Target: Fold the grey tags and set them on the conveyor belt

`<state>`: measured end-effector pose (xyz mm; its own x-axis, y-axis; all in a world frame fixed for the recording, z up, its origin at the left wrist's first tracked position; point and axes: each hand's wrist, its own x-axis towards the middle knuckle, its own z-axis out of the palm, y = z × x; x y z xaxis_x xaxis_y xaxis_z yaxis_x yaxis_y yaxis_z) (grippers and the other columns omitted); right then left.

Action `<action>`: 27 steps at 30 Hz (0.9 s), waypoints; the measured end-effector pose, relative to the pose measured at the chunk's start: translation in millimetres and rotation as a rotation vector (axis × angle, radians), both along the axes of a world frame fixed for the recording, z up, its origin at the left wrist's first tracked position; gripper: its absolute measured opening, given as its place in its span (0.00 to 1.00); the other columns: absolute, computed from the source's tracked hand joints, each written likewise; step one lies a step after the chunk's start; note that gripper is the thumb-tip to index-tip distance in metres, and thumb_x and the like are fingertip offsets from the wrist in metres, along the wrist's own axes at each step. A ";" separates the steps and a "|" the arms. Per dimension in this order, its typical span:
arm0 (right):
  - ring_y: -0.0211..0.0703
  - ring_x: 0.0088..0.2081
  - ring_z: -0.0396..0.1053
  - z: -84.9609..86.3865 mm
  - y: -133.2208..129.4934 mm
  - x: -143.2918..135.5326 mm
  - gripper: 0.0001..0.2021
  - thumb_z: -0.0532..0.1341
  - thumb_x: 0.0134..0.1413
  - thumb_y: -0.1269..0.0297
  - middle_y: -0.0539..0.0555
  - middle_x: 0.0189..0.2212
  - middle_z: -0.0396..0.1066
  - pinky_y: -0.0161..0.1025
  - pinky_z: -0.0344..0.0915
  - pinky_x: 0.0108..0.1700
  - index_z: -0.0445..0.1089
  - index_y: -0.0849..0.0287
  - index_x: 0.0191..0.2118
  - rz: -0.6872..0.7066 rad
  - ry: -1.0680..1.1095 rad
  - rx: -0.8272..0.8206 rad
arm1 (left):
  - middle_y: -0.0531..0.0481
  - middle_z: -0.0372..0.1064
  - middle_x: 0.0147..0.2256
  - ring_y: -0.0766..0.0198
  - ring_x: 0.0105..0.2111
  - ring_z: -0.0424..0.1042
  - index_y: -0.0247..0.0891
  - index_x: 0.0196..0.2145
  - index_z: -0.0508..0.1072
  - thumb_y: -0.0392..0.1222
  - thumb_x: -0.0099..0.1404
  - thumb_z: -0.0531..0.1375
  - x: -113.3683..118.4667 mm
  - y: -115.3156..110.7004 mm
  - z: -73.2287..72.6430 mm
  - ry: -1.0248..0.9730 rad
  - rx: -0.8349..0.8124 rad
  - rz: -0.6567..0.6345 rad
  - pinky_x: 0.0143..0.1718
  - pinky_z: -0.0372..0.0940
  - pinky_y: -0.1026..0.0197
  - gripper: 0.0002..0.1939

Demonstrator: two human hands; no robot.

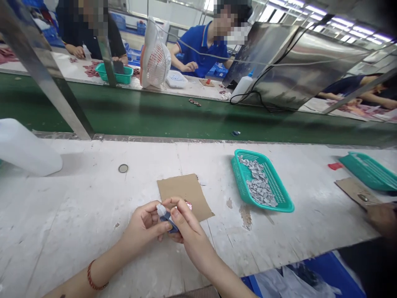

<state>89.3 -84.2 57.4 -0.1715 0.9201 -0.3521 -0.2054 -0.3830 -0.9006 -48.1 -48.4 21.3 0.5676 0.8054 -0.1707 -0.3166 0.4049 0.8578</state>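
Note:
My left hand [141,225] and my right hand [194,236] meet low in the middle of the head view, just in front of a square of brown cardboard [181,186]. Between their fingertips is a small dark blue and light grey piece [161,210], pinched from both sides. Its exact kind is not clear, and fingers cover part of it. A small red-and-white round thing [189,205] shows on the cardboard, partly behind my right fingers. To the right stands a green basket [241,184] with many small grey pieces [262,188] inside.
A metal bottle cap [123,168] lies on the white table [87,207], and a white jug [27,151] stands at left. Beyond runs a green belt [173,120], with co-workers across it. At right are another green basket [369,171], cardboard [353,192] and a person's hand [383,219].

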 end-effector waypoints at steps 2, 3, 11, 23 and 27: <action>0.33 0.26 0.65 6.9 -2.8 13.8 0.17 0.50 0.65 0.49 0.45 0.25 0.62 0.31 0.58 0.28 0.63 0.51 0.51 0.022 -0.128 0.073 | 0.53 0.68 0.26 0.72 0.22 0.65 0.37 0.34 0.73 0.43 0.57 0.67 -2.2 2.5 2.4 0.027 0.003 -0.016 0.22 0.64 0.70 0.10; 0.35 0.26 0.65 11.4 -3.5 26.0 0.17 0.49 0.65 0.50 0.46 0.25 0.63 0.32 0.58 0.28 0.64 0.52 0.52 0.010 -0.225 0.132 | 0.52 0.70 0.28 0.72 0.22 0.66 0.37 0.34 0.73 0.44 0.57 0.67 -3.7 5.0 3.3 0.052 -0.001 -0.008 0.23 0.65 0.69 0.10; 0.46 0.34 0.69 14.4 22.9 221.9 0.14 0.54 0.58 0.61 0.57 0.38 0.74 0.40 0.64 0.34 0.74 0.58 0.42 -0.472 -1.349 0.343 | 0.48 0.73 0.37 0.69 0.27 0.68 0.36 0.40 0.74 0.50 0.51 0.69 -15.9 48.3 6.7 0.331 -0.111 0.341 0.26 0.65 0.69 0.21; 0.47 0.37 0.71 -9.6 47.8 286.8 0.11 0.56 0.54 0.69 0.59 0.35 0.75 0.40 0.65 0.39 0.77 0.60 0.33 0.008 -1.525 0.318 | 0.39 0.72 0.43 0.47 0.42 0.72 0.36 0.50 0.63 0.48 0.61 0.58 7.8 202.2 23.4 1.350 0.696 0.397 0.43 0.66 0.47 0.22; 0.48 0.38 0.71 -9.7 45.7 289.6 0.10 0.56 0.53 0.70 0.59 0.32 0.74 0.39 0.65 0.40 0.75 0.60 0.29 -0.018 -1.515 0.355 | 0.33 0.68 0.47 0.41 0.47 0.69 0.34 0.47 0.68 0.41 0.61 0.54 19.3 249.5 14.7 1.501 0.867 0.290 0.45 0.65 0.44 0.16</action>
